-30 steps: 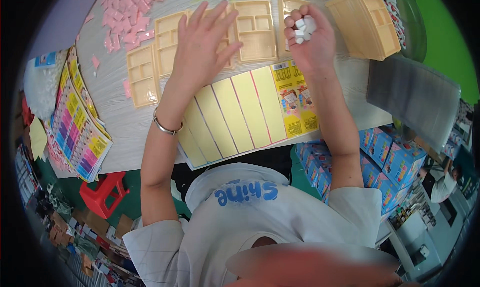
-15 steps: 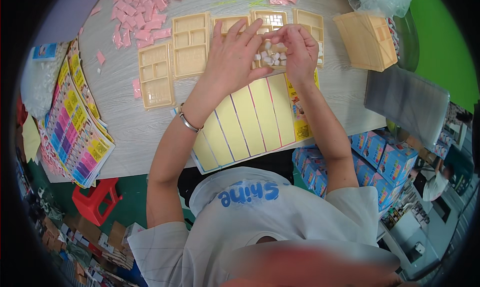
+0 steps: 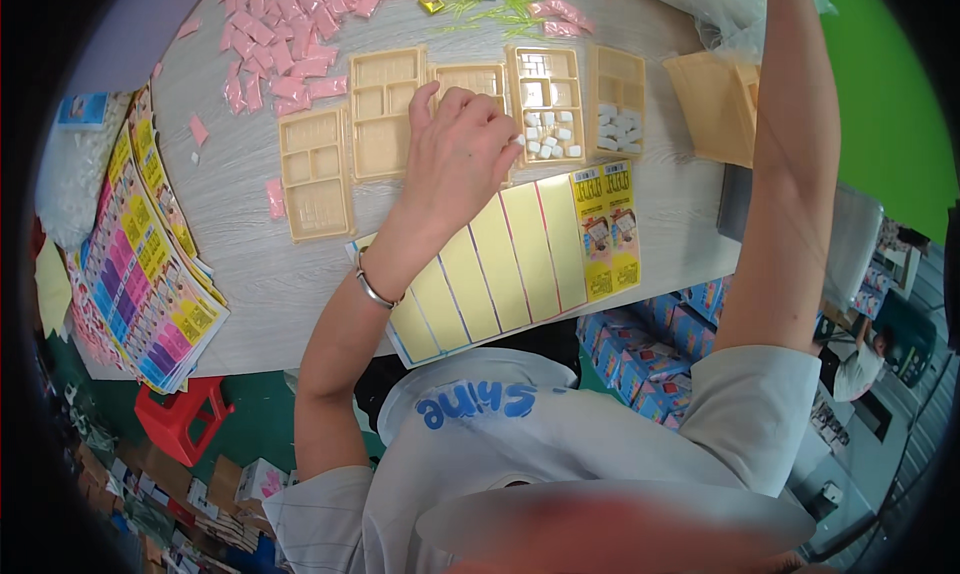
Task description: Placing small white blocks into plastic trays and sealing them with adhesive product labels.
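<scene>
My left hand (image 3: 462,156) is over the middle of a row of beige compartment trays, covering much of one tray (image 3: 470,74). Its fingers are bent, with a small white piece (image 3: 519,140) showing between thumb and fingertips. Just right of it, a tray (image 3: 545,89) has several white cube-like pieces (image 3: 548,136) in its near compartment. The rightmost tray (image 3: 618,74) also contains white pieces (image 3: 618,129). Two trays on the left, a taller one (image 3: 380,149) and a lower one (image 3: 318,199), hold nothing visible. My right arm reaches up past the top right edge; its hand is out of sight.
A yellow striped printed sheet (image 3: 500,264) lies before the trays. Pink packets (image 3: 290,44) and green sticks (image 3: 500,9) are spread at the back. Printed sheets (image 3: 150,264) are stacked left. Stacked beige trays (image 3: 708,109) and a plastic bag (image 3: 690,14) are at right; a red stool (image 3: 185,419) stands below.
My right hand has left the trays and gone up and right out of view. My left hand has curled its fingers and shifted slightly nearer. The trays appear slightly lower in the picture.
</scene>
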`<action>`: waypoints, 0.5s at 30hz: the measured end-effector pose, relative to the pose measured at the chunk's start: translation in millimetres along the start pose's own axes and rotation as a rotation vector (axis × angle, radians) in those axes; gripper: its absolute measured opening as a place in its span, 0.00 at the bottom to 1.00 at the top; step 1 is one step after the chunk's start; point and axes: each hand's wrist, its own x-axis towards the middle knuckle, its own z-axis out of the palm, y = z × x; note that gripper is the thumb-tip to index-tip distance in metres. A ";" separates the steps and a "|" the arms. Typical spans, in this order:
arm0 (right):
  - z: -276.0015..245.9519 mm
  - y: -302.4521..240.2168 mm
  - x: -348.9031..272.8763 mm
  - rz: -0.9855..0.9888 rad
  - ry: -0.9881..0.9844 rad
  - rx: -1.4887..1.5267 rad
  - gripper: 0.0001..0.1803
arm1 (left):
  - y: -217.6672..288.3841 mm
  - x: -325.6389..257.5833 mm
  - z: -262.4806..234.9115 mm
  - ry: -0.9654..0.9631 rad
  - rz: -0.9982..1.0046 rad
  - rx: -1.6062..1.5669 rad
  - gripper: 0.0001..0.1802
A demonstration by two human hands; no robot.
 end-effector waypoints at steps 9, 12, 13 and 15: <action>61.0 -10.1 -13.1 0.360 0.111 -0.010 0.40 | 16.8 20.3 14.3 0.073 0.057 -0.027 0.05; 56.8 21.4 -8.6 0.306 0.070 -0.125 0.33 | 16.5 27.0 26.9 0.098 0.127 -0.057 0.06; 55.1 37.4 -2.4 0.236 -0.001 -0.083 0.29 | 17.1 29.4 31.0 0.109 0.175 -0.077 0.07; 41.6 5.1 -12.2 0.238 0.067 0.010 0.25 | 10.1 25.0 27.9 0.075 0.126 -0.033 0.08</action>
